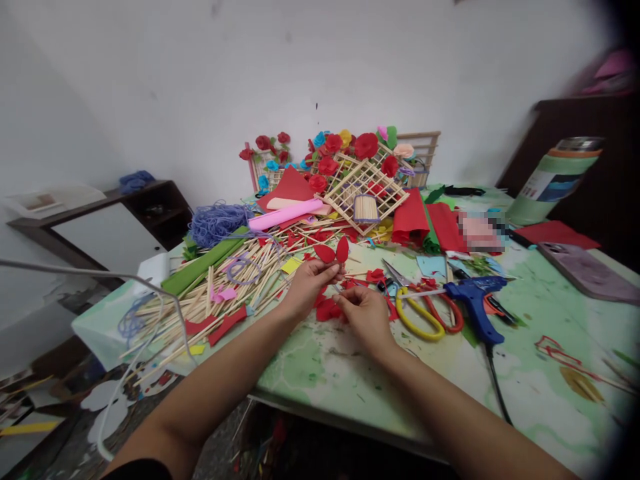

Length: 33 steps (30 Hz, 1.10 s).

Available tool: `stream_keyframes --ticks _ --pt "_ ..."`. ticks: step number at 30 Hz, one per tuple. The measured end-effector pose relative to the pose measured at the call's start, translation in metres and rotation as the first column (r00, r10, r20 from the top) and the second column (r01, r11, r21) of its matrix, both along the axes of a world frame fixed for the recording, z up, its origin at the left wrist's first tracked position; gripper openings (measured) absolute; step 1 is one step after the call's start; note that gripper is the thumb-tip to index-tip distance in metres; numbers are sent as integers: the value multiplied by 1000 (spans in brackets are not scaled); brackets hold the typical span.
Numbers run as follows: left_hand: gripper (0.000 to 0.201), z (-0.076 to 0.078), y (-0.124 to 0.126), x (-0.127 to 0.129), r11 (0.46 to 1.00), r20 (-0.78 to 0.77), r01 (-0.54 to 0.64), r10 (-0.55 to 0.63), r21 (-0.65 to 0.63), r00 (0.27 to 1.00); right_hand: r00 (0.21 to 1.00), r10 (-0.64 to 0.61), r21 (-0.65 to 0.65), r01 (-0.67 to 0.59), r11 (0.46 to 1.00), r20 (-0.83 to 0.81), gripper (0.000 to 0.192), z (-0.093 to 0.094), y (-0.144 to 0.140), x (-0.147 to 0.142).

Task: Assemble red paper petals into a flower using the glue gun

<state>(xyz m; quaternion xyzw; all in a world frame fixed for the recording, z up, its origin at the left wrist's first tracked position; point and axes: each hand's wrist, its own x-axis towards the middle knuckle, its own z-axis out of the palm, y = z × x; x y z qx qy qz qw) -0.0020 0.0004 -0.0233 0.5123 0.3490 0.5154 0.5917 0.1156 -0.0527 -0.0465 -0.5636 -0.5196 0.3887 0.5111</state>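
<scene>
My left hand [307, 287] holds up two red paper petals [333, 252] joined at their base, pinched between fingers and thumb. Just right of it, my right hand [366, 313] rests low on the table with its fingers curled on a small red paper piece [327, 310]. More red scraps lie under and between both hands. Yellow-handled scissors [417, 317] and red-handled scissors [443, 308] lie right of my right hand, beside a blue glue gun [475, 300].
A heap of wooden sticks [235, 283] covers the table's left part. Behind stand stick lattices with paper flowers [350, 167], red paper sheets [420, 223], purple yarn [217, 221], a pink roll [285, 215]. A phone [585, 270] and a green roll [555, 180] lie far right.
</scene>
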Motion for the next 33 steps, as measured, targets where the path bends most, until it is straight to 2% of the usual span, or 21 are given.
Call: stream_keyframes --ticks 7,12,15,19,23,26,29,33 --pt "21 4 -4 2 999 -106 -24 27 32 994 1000 1 14 -2 1000 31 17 3 0 1" --pt "21 7 -8 2 995 -162 -48 61 82 985 999 25 98 -28 995 35 16 4 -1 1" --pt "21 10 -9 1 993 -150 -78 91 92 985 998 55 106 -54 993 -4 15 6 -3 0" --pt "22 16 -6 -4 988 -37 -115 119 105 992 1000 30 148 -28 989 -8 16 8 -4 1" --pt "24 21 -4 -4 997 79 -65 67 -39 995 1000 23 154 -25 988 19 15 6 -1 2" --pt "24 23 -6 -2 993 111 -16 29 -118 993 997 54 162 -61 985 48 11 4 1 3" --pt "25 21 -8 0 994 93 4 6 -113 996 995 57 173 -70 983 79 13 5 0 3" --pt "25 10 -8 0 997 -23 33 -34 -73 999 999 31 153 -34 988 20 17 7 0 4"
